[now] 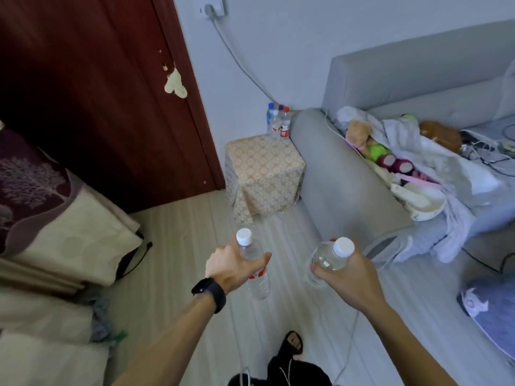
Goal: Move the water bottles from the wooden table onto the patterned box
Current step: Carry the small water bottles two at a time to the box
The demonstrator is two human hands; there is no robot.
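My left hand grips a clear water bottle with a white cap and a red label, held upright over the floor. A second clear, white-capped bottle is tilted in my right hand. Ahead stands the patterned box, covered in beige cloth, between the door and the sofa arm. Several bottles with blue, red and white caps stand at its back right corner. Both hands are well short of the box. The wooden table is out of view.
A dark red door lies at the left. A grey sofa heaped with clothes and toys fills the right. Folded bedding sits at the left. A white cable hangs from a wall socket. My sandalled foot is on the pale floor.
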